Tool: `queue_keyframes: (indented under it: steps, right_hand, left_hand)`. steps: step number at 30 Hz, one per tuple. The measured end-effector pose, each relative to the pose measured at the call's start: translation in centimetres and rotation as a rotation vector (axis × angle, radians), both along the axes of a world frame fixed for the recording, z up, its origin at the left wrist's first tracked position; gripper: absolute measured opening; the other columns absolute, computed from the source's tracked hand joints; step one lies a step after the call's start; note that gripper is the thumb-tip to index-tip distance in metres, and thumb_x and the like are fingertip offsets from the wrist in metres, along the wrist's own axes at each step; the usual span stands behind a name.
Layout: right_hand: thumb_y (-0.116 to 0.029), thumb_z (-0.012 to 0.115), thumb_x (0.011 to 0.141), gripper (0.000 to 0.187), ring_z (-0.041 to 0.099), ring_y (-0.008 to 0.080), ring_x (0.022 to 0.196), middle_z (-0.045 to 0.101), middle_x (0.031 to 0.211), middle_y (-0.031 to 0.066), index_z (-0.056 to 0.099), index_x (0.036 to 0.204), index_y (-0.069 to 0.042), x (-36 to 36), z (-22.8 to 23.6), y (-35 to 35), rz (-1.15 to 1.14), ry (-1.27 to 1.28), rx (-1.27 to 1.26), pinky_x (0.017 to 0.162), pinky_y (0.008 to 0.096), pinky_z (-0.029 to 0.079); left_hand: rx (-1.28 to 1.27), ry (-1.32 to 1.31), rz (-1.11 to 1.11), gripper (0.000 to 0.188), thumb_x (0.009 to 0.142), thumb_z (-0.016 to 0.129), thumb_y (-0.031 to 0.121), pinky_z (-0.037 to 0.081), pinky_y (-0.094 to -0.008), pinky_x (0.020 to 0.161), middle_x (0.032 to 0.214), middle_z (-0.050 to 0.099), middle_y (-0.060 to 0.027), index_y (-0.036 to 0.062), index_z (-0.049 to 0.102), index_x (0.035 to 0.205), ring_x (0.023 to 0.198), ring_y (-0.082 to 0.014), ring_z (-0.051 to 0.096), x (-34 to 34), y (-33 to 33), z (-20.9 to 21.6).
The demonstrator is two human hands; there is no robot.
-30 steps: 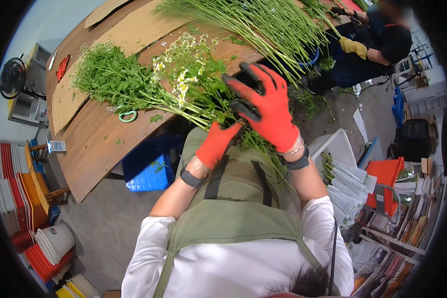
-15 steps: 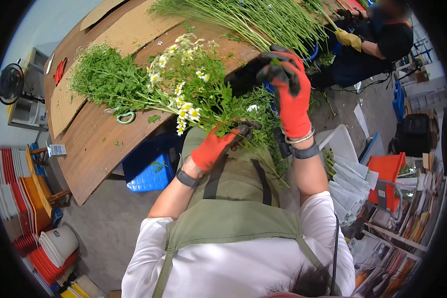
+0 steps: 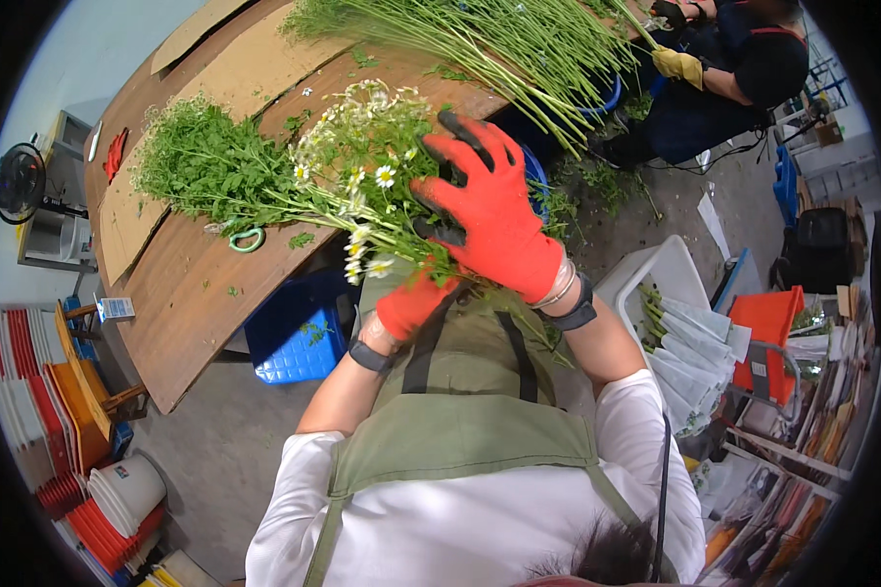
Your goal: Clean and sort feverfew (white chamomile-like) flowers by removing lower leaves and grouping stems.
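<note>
My left hand (image 3: 414,305), in a red glove with dark fingertips, is closed round the lower stems of a bunch of daisy-like flowers (image 3: 385,177), white with yellow centres. My right hand (image 3: 489,207), gloved the same way, reaches over the right side of this bunch. Its fingers are spread and bent beside the leaves, and it hides part of the stems and of my left hand. Left of the flowers, a leafy green bunch (image 3: 210,166) lies on the wooden table (image 3: 201,284). Green-handled scissors (image 3: 247,241) lie near its stems.
Long green stems (image 3: 519,68) are heaped across the far table edge. Beyond them works a person (image 3: 724,93) with a yellow glove. A blue crate (image 3: 292,333) stands under the table. To my right is a white bin (image 3: 661,279) with wrapped bunches (image 3: 690,342).
My right hand has moved left and down, from above the leaves to over the bunch. My left hand keeps its hold on the stems, and the flowers have shifted slightly.
</note>
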State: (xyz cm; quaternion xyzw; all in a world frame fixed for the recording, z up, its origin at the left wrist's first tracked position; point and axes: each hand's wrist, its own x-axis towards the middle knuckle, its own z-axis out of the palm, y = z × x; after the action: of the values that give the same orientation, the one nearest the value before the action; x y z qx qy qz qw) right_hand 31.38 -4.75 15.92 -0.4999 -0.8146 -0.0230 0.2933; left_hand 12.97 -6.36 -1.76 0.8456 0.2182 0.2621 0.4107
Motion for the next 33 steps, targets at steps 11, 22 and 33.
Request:
queue_keyframes:
  steps: [11,22,33]
  right_hand:
    - [-0.004,0.074,0.069,0.035,0.044,0.0419,0.131,0.056,0.132,0.0140,0.062,0.102,-0.009,0.7,-0.4,-0.7,-0.013,0.349,0.110,0.112,0.0559,0.031]
    - [-0.017,0.084,0.069,0.102,0.039,0.0261,0.144,0.038,0.157,0.0147,0.031,0.155,-0.003,5.1,0.1,-3.4,0.072,0.922,-0.490,0.120,0.0395,0.029]
    - [-0.010,0.070,0.079,0.044,0.061,0.0414,0.108,0.067,0.115,0.0186,0.065,0.123,-0.007,9.7,-18.4,-9.8,-0.283,0.054,-0.739,0.093,0.0466,0.050]
  left_hand:
    - [-0.064,-0.115,0.041,0.042,0.098,0.055,0.009,0.040,-0.0410,0.111,0.144,0.055,-0.0122,0.0029,0.052,0.140,0.133,-0.0308,0.051,1.6,-1.5,1.0]
    - [-1.048,-0.207,0.308,0.056,0.096,0.070,0.029,0.042,-0.0212,0.062,0.096,0.067,-0.0046,0.0027,0.050,0.141,0.079,-0.0040,0.055,2.7,0.2,3.3]
    - [-1.126,-0.908,-0.401,0.051,0.102,0.051,0.018,0.046,-0.0480,0.109,0.146,0.052,-0.0103,0.0103,0.042,0.152,0.131,-0.0264,0.052,-0.8,-1.1,-3.2]
